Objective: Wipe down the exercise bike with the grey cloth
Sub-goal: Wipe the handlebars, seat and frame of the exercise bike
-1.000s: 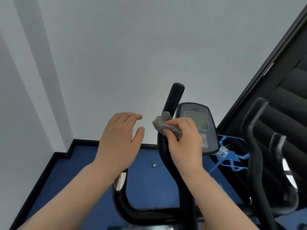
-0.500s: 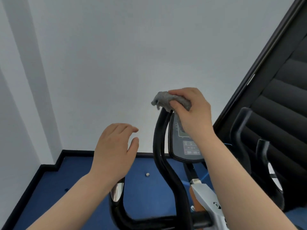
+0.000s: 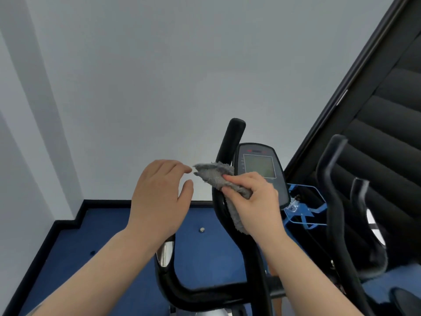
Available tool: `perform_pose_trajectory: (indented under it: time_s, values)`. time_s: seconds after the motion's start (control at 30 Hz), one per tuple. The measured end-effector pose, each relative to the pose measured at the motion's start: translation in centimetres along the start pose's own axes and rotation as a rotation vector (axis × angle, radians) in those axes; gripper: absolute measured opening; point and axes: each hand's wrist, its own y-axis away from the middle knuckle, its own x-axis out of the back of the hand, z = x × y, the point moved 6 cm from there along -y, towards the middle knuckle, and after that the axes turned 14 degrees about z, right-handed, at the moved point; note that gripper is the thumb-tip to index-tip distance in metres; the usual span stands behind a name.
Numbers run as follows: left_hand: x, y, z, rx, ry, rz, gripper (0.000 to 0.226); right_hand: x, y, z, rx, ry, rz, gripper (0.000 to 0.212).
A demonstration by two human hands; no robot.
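Note:
The black exercise bike stands in front of me; its upright left handlebar [image 3: 230, 142] rises beside the grey console [image 3: 259, 169]. My right hand [image 3: 255, 201] grips the grey cloth [image 3: 216, 176], which wraps around the handlebar's middle below its bare tip. One end of the cloth sticks out to the left, another hangs down along the bar. My left hand [image 3: 159, 197] hovers just left of the bar, fingers curled and apart, holding nothing, its fingertips close to the cloth's free end.
A second pair of black handlebars [image 3: 332, 201] stands at the right, before a dark slatted panel [image 3: 387, 137]. A blue holder [image 3: 303, 208] sits behind the console. The floor [image 3: 114, 242] is blue, with a white wall behind and a small silver stud [image 3: 201, 229].
My right hand has slid the cloth down from the handlebar's tip to its middle, uncovering the tip. The view has tilted down. My left hand has stayed beside the bar.

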Motion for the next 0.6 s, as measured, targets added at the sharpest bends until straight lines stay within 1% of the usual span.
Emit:
perform_pose_trajectory:
  time_s: [0.07, 0.17, 0.2, 0.23, 0.33, 0.37, 0.4, 0.43, 0.5, 0.53, 0.6]
  values:
    - [0.0, 0.0, -0.1, -0.01, 0.007, -0.005, 0.027, 0.8, 0.2, 0.1, 0.029, 0.089, -0.191, 0.02]
    - [0.3, 0.1, -0.3, -0.006, 0.025, -0.015, 0.022, 2.9, 0.2, 0.2, -0.005, 0.226, -0.54, 0.02]
    - [0.3, 0.0, -0.4, -0.007, 0.029, -0.017, 0.022, 3.5, -0.2, 0.0, -0.004, 0.251, -0.579, 0.019]
    - [0.3, 0.1, -0.4, -0.011, 0.031, -0.021, 0.023, 3.8, -0.9, -0.4, 0.0, 0.224, -0.543, 0.018]
    - [0.3, 0.1, -0.4, -0.007, 0.024, -0.024, 0.023, 2.4, -2.3, -1.7, -0.053, 0.031, -0.235, 0.019]
    - [0.4, 0.1, -0.3, -0.007, 0.022, -0.024, 0.023, 1.4, -1.8, -2.0, -0.024, 0.031, -0.177, 0.02]
    - [0.4, 0.1, -0.3, -0.01, 0.023, -0.025, 0.023, 0.4, -0.8, -2.2, 0.028, 0.07, -0.154, 0.021]
    - [0.4, 0.1, -0.3, -0.014, 0.025, -0.025, 0.022, -0.1, 0.3, -2.1, 0.089, 0.118, -0.159, 0.022]
    - [0.5, 0.0, -0.4, -0.016, 0.033, -0.027, 0.023, 0.2, 1.8, -1.7, 0.166, 0.18, -0.226, 0.023]
    - [0.5, 0.0, -0.5, -0.016, 0.039, -0.028, 0.023, 0.9, 2.0, -1.4, 0.166, 0.197, -0.279, 0.023]
    - [0.5, 0.0, -0.5, -0.009, 0.052, -0.025, 0.024, 1.8, 2.0, -1.1, 0.103, 0.242, -0.435, 0.023]
